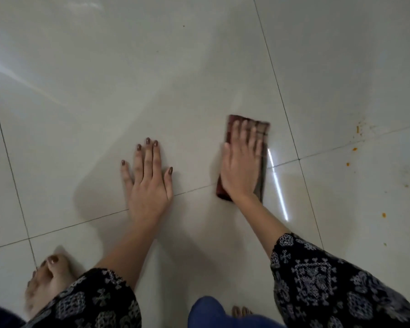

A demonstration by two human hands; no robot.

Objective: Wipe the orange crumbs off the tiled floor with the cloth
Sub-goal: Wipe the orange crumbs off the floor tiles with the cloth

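Observation:
A folded dark red checked cloth [262, 129] lies flat on the glossy pale tiled floor [152, 79]. My right hand [242, 166] presses down on it, palm flat and fingers together; both look motion-blurred. My left hand [147, 183] rests flat on a tile to the left, fingers spread, holding nothing. Small orange crumbs [354, 149] are scattered over the tiles to the right of the cloth, with more orange crumbs [384, 215] lower down.
Dark grout lines [284, 110] cross the floor. My bare left foot [47, 280] stands at the lower left, and toes of the other foot [240, 312] show at the bottom. Patterned dark sleeves cover both forearms.

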